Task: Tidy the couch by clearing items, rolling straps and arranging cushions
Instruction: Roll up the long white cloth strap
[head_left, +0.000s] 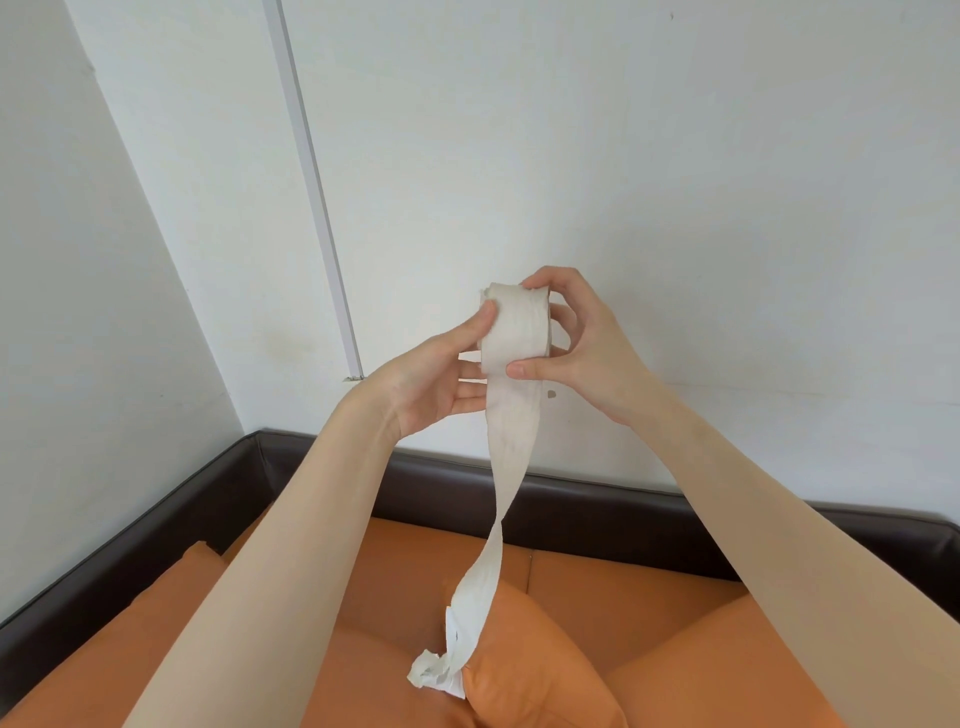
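Head view, strap roll (514, 327) between both hands' fingers (535, 370)

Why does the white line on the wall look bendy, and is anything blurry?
Head view: the wide lens leans and bends the wall strip; soft, even daylight, no glare, faint shadows; both hands, left hand and right hand, and the strap roll look sharp.

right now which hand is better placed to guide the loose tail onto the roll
Left. The left hand lies beside the strap where its tail leaves the roll, while the right hand grips the roll.
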